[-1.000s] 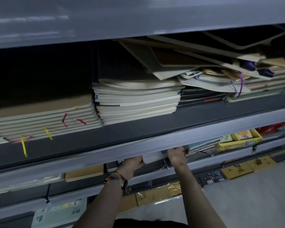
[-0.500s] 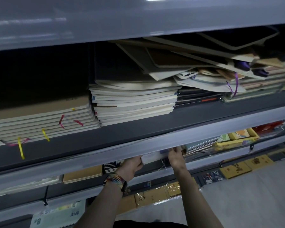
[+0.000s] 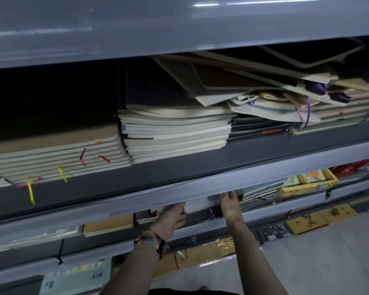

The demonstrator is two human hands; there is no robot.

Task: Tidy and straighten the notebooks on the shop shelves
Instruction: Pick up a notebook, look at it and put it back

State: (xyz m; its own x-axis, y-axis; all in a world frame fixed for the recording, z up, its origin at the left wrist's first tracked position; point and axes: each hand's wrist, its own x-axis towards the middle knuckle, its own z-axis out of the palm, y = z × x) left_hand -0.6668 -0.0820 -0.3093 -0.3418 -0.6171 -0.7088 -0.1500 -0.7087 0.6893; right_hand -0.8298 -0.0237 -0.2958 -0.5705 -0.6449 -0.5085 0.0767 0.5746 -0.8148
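Observation:
Both my hands reach under the lip of the grey middle shelf point(image 3: 200, 188). My left hand point(image 3: 173, 216), with a woven wristband, grips the left end of a white notebook point(image 3: 197, 204). On that notebook's right end is my right hand point(image 3: 229, 202), its fingertips hidden by the shelf lip. Above, the shelf holds a neat brown-covered stack with ribbon markers point(image 3: 55, 156), a white stack point(image 3: 175, 133) and a jumbled pile of notebooks point(image 3: 275, 92) at the right.
Beside my left hand lie a tan notebook point(image 3: 108, 225) and a striped one point(image 3: 145, 215). Yellow boxed items point(image 3: 307, 184) sit to the right. Lower shelves hold wrapped gold-brown books point(image 3: 200, 255) and a pale green pad point(image 3: 77, 277). Grey floor point(image 3: 328, 262) is at the lower right.
Both hands stay on the white notebook under the shelf lip; my right hand has shifted slightly up and inward. The view has drifted a little.

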